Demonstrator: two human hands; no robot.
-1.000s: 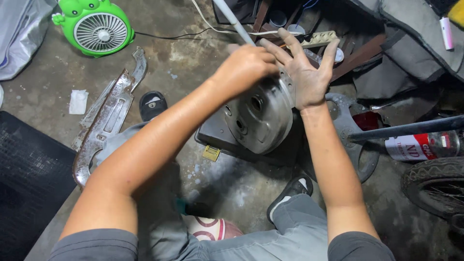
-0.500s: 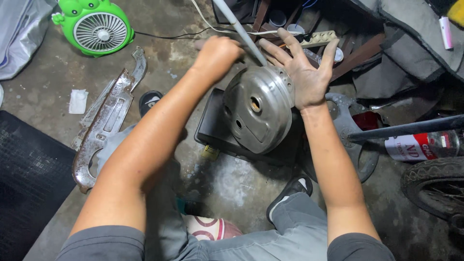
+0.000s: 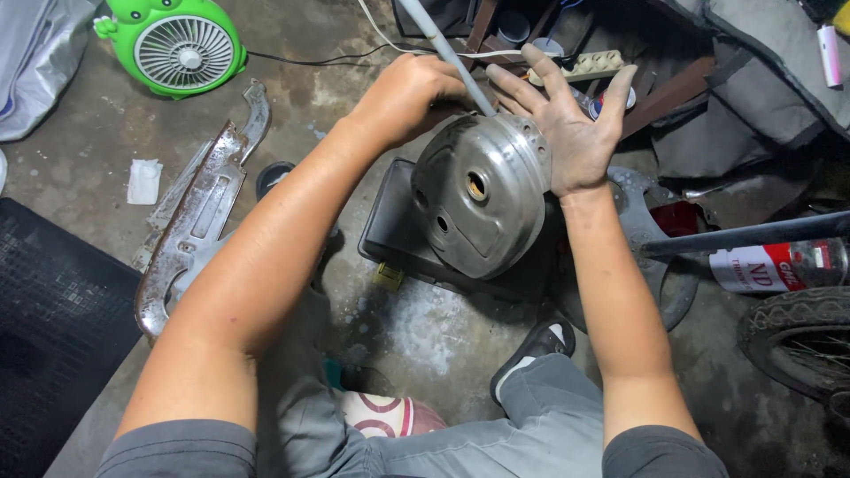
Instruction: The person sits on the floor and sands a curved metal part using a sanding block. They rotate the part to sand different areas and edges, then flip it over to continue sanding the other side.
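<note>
A round grey metal drum (image 3: 482, 195), with a centre hole and two smaller holes, stands tilted on its edge over a black tray (image 3: 394, 226). My right hand (image 3: 571, 124) presses flat against the drum's right rim, fingers spread. My left hand (image 3: 407, 93) is closed at the drum's upper left, next to a grey rod (image 3: 443, 53) that runs from the top of the view down to the drum's top edge. Whether the left hand grips the rod or the drum's rim is hidden by the fist.
A green fan (image 3: 181, 49) stands at the back left. A rusty chrome cover (image 3: 199, 212) lies on the concrete floor, a black mat (image 3: 53, 327) at the left. A tyre (image 3: 801, 336), a bottle (image 3: 779, 265) and a dark bar (image 3: 744, 235) are at the right.
My left hand moved from the drum's top face up and left, then settled back at its upper left edge. The drum's face now shows fully. My right hand stayed put.
</note>
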